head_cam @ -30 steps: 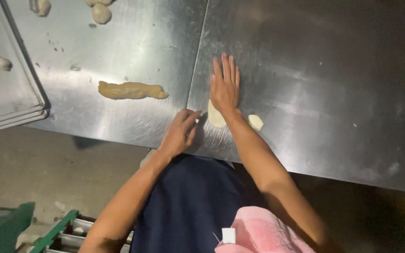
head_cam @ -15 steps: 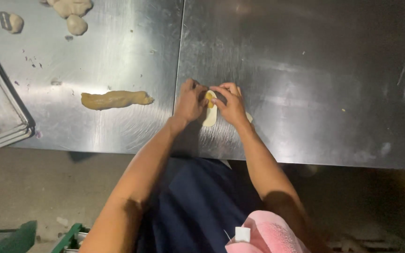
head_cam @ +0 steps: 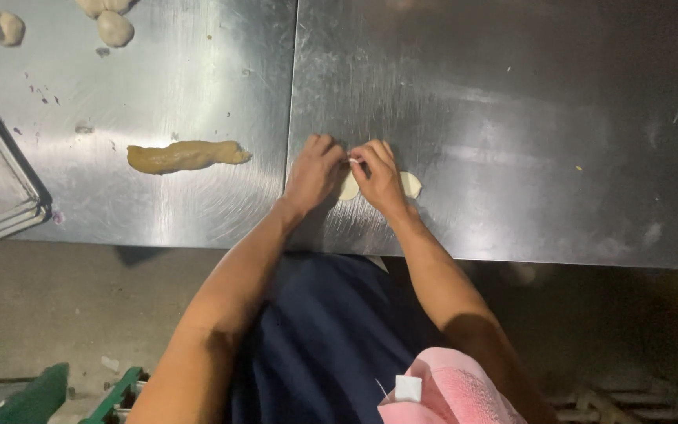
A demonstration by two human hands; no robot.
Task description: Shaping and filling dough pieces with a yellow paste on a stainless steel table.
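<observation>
Both hands stay at the table's near edge since half a second ago. Left hand [head_cam: 313,174] and right hand [head_cam: 379,179] pinch the pale dough piece [head_cam: 348,187] with fingertips together. Bare steel table [head_cam: 512,118] lies open to the right.

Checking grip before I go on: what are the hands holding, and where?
Both hands, left and right, pinch the pale dough piece at its far end, fingertips meeting there.

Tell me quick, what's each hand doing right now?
Left hand: fingers curled, pinching the pale dough piece on the steel table.
Right hand: fingers curled, pinching the same dough piece.
</observation>
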